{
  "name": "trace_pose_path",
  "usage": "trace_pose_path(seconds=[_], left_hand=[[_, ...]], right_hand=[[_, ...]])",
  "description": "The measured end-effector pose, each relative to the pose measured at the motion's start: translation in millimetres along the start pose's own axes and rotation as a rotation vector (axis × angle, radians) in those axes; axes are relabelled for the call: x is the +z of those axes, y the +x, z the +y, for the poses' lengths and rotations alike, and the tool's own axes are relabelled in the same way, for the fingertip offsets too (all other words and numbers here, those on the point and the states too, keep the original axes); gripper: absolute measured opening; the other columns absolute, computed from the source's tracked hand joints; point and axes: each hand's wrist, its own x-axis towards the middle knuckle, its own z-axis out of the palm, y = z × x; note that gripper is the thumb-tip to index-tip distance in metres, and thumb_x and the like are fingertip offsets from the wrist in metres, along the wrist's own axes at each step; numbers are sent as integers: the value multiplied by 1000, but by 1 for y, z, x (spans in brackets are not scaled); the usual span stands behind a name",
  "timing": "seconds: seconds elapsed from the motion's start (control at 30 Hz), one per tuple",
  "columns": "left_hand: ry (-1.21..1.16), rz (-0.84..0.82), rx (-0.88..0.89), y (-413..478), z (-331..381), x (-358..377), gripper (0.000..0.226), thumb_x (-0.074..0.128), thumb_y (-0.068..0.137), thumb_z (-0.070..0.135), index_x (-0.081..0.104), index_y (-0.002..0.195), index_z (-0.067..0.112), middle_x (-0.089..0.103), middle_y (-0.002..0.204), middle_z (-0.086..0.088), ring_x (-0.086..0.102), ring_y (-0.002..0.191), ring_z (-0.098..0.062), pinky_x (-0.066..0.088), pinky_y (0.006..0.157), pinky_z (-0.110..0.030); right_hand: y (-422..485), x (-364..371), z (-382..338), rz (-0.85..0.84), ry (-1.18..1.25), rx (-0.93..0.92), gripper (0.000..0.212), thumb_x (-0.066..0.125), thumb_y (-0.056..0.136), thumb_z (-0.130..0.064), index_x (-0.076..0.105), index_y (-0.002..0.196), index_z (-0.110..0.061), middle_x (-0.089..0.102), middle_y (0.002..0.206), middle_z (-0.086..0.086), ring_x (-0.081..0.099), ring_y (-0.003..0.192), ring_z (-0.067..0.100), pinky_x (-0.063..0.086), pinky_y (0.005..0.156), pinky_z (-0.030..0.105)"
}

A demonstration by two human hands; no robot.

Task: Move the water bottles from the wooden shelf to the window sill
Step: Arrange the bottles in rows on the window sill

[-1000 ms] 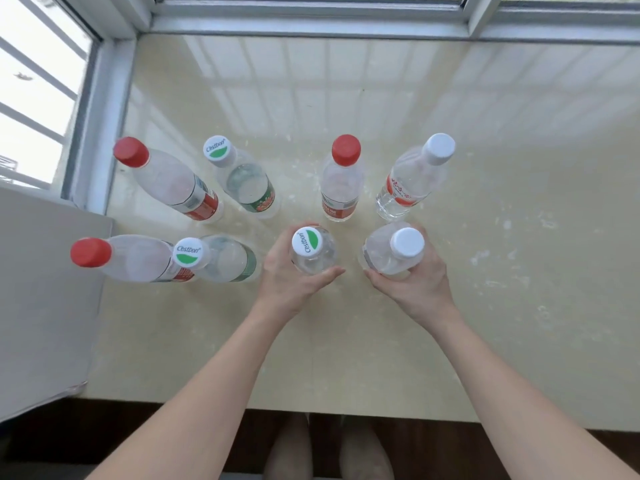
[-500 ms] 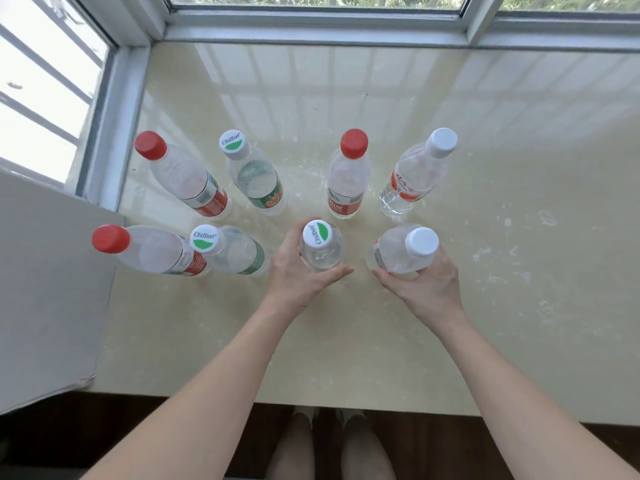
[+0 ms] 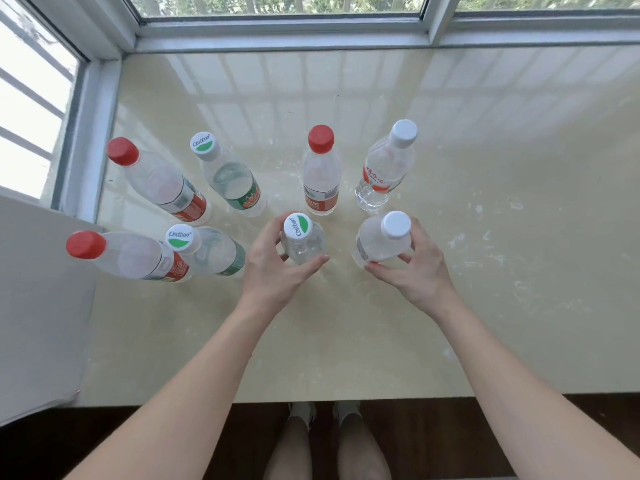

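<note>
Several clear water bottles stand upright on the cream window sill [image 3: 502, 306]. My left hand [image 3: 273, 271] is wrapped around a bottle with a green-and-white cap [image 3: 301, 237], which rests on the sill. My right hand [image 3: 414, 268] grips a white-capped bottle [image 3: 384, 237] beside it, also standing on the sill. Behind them stand a red-capped bottle [image 3: 320, 171] and another white-capped bottle [image 3: 388, 164]. To the left are two red-capped bottles [image 3: 156, 178] [image 3: 121, 254] and two green-capped ones [image 3: 228, 174] [image 3: 204, 247]. The wooden shelf is out of view.
Window frames [image 3: 277, 32] close the sill at the back and left. A grey wall panel [image 3: 38, 306] borders the sill's left front. The sill's front edge [image 3: 346, 398] drops to a dark wooden floor where my legs stand. The sill's right half holds only pale smudges.
The view has shifted slightly, so the sill sits lower in frame. Both hands stay around the same two bottles at the same spots on the sill.
</note>
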Motion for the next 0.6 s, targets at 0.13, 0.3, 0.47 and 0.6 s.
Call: trace_pose_path(seconds=[0.13,0.3,0.47,0.6], left_hand=[[15,-36,33,1,3,3,66,90,65,23,58,122,32,65,115,11,59,114,-8,54,93,-28],[-10,-40,-7,0,1,1,59,89,67,20,60,117,29,66,110,9,60,109,-8,53,85,-19],[22,-43,-14,-1,-1,4,65,89,67,21,56,124,25,63,112,13,57,109,0,50,80,-10],[59,-50,-31,-1,-7,7,63,89,67,20,55,119,21,62,108,15,56,104,9,49,78,-5]], right_hand=[[4,0,2,65,-20,-1,70,94,63,-18,57,120,-35,65,114,-17,63,112,15,55,91,27],[-3,-5,1,157,-117,-23,62,96,58,-25,59,108,-33,65,103,-11,60,95,10,46,75,8],[-2,-4,2,180,-226,-72,66,96,56,-29,56,109,-34,58,98,-15,57,97,13,43,80,12],[7,-1,9,114,-199,-32,72,97,55,-30,57,115,-36,60,105,-16,60,102,11,49,86,22]])
